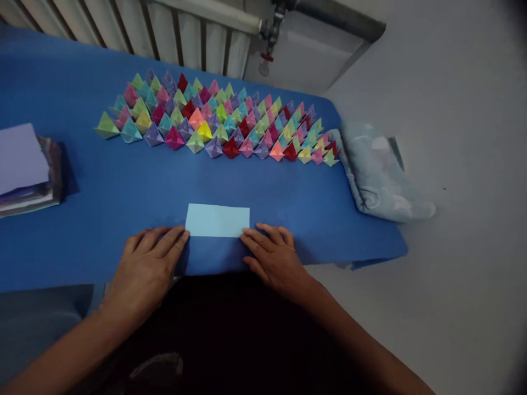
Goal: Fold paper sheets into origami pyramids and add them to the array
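Note:
A light blue sheet of paper (218, 220), an oblong that looks folded in half, lies flat on the blue tabletop (140, 181) near its front edge. At its lower left corner, the fingertips of my left hand (150, 258) touch the paper, with the fingers stretched out. My right hand (274, 255) rests at the lower right corner, its index fingertip on the edge and its fingers spread. Neither hand grips the paper. Beyond it stand rows of small folded paper boats (213, 147) in many colours.
At the left lies a stack of coloured paper (22, 162) with a lilac sheet on top. A folded grey-blue patterned cloth (376, 173) sits at the table's right end. Behind the table are a white radiator (193, 41) and a pipe valve with a red handle (267, 57).

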### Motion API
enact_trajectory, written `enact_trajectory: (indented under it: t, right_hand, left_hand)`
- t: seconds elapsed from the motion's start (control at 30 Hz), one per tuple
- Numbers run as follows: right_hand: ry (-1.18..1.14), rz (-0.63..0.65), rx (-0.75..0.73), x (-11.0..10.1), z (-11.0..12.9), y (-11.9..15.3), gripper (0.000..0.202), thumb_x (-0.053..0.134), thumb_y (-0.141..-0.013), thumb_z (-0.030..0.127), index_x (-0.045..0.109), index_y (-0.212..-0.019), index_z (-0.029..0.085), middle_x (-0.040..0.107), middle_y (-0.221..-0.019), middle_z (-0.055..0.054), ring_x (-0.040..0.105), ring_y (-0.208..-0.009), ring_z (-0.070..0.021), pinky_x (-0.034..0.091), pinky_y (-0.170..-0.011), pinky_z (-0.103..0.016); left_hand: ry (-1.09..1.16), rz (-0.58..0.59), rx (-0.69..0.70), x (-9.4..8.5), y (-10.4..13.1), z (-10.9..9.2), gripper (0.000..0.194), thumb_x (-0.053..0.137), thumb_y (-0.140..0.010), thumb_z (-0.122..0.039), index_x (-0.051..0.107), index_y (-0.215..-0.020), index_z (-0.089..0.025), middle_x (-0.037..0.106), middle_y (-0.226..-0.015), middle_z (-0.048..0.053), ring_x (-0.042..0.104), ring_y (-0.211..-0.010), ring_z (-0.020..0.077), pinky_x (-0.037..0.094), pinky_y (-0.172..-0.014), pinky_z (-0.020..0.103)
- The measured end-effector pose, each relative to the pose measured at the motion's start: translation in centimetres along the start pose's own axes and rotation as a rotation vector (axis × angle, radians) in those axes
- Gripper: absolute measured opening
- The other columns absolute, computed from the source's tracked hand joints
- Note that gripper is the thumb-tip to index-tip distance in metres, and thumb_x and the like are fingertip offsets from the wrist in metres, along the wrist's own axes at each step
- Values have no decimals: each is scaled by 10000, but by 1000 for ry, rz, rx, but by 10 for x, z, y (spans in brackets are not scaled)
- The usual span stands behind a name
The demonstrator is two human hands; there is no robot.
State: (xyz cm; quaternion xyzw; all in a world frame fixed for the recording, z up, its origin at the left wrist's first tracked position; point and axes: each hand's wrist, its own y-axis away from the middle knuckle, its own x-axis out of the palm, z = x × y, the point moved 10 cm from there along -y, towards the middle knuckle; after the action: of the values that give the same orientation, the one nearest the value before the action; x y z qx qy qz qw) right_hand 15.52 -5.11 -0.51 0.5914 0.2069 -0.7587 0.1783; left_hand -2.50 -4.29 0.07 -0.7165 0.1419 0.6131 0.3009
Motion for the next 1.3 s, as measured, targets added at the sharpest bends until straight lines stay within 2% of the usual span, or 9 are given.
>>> enact_trajectory:
  t: [0.2, 0.27, 0.43, 0.57, 0.73, 0.9, 1.07, 1.13, 1.3]
  right_hand:
    - [-129, -43, 69, -14, -12, -41, 209, 532, -992, 323, 698, -1038, 205, 700, -1185, -89, 600, -1088, -261, 417, -945, -452]
    - [-164, -123, 132, -21, -26, -60, 205, 553, -966, 272, 683, -1087, 170, 669, -1211, -126, 586, -1126, -254, 434, -967, -415]
    - [-225, 21, 188, -3, -43, -86, 391, 577, -878, 186, 602, -1264, 133, 653, -1192, -136, 598, -1091, -240, 452, -989, -385]
    - [-357, 88, 246, -1, -40, -78, 466, 552, -828, 181, 597, -1285, 108, 679, -1143, -136, 638, -997, -228, 483, -915, -360]
    - [-525, 198, 421, 15, -54, -63, 520, 505, -793, 353, 632, -1254, 148, 650, -674, -23, 624, -619, -216, 500, -664, -350]
    - [-837, 230, 617, 27, -59, -50, 532, 612, -671, 425, 659, -1165, 233, 724, -869, -62, 689, -803, -257, 531, -703, -340]
    - [-1072, 189, 738, 33, -53, -43, 495, 640, -692, 438, 647, -1142, 231, 650, -724, 0, 602, -629, -183, 464, -574, -284]
    - [-1111, 140, 753, 30, -49, -42, 420, 662, -661, 387, 664, -1049, 226, 643, -738, 10, 569, -628, -157, 435, -571, -263]
    - [-1233, 59, 762, 32, -44, -39, 298, 646, -667, 291, 648, -957, 220, 616, -748, 38, 482, -601, -100, 369, -565, -225]
  left_hand:
    - [121, -92, 82, -3, -34, -34, 308, 410, -1004, -184, 661, -1175, -128, 675, -1230, 154, 607, -1097, 321, 486, -879, 461]
    - [132, -76, 99, 4, -41, -39, 282, 424, -1006, -205, 678, -1099, -126, 693, -1162, 151, 627, -1033, 312, 497, -846, 449]
    - [192, -97, 76, 10, -42, -32, 208, 515, -983, -263, 658, -1059, -133, 684, -1126, 150, 632, -1005, 307, 495, -818, 444]
    - [203, -187, 42, -6, -37, -33, 152, 555, -953, -248, 629, -1024, -135, 689, -1093, 139, 632, -967, 286, 495, -799, 432]
    - [232, -91, 0, 5, -44, -30, 273, 722, -846, -362, 613, -984, -152, 686, -1048, 98, 615, -916, 261, 501, -796, 421]
    - [249, -116, 22, 4, -40, -26, 330, 716, -847, -421, 597, -1007, -158, 661, -1070, 100, 587, -983, 256, 474, -863, 417]
    - [230, -223, 116, -10, -38, -37, 80, 565, -957, -240, 593, -917, -177, 657, -920, 57, 581, -867, 196, 443, -779, 350]
    - [250, -300, 127, -19, -35, -39, 183, 458, -1000, -157, 589, -873, -179, 649, -840, 35, 566, -790, 179, 424, -723, 335]
    - [250, -368, 205, -20, -31, -43, 142, 489, -979, -73, 615, -1033, -113, 695, -1007, 114, 601, -942, 240, 451, -815, 387]
